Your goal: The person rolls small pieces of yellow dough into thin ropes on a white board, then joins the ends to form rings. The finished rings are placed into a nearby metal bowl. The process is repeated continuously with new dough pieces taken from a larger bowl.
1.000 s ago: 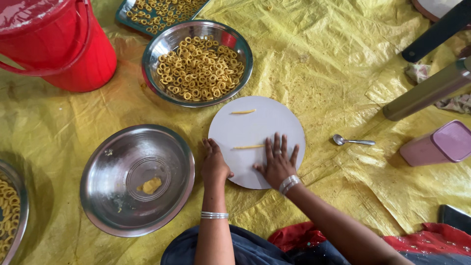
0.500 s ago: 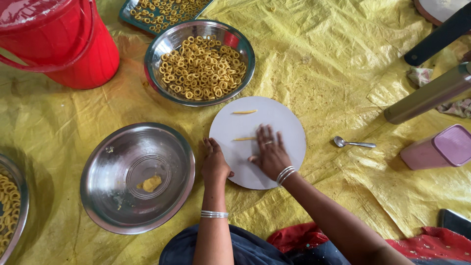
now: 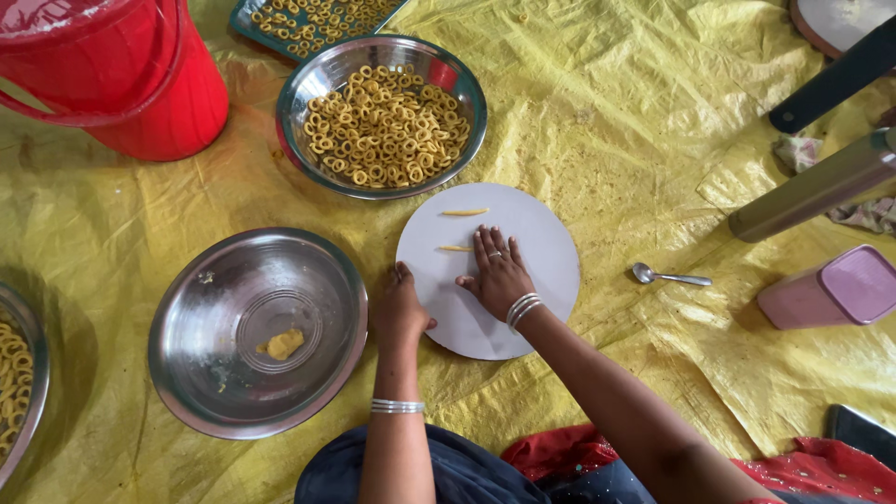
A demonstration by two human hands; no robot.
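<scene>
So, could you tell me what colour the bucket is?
The bucket is red, shown in the head view.

The round white board (image 3: 523, 308) kept bare room along its right and near edges. Beyond it, the bowl of dough rings (image 3: 383, 114) blocked the way forward, and the steel bowl (image 3: 257, 331) crowded the left. To the right, open yellow sheet (image 3: 635, 140) ran clear to a spoon (image 3: 667, 276), a pink box (image 3: 826, 287) and what seemed a metal cylinder (image 3: 812, 198).
</scene>
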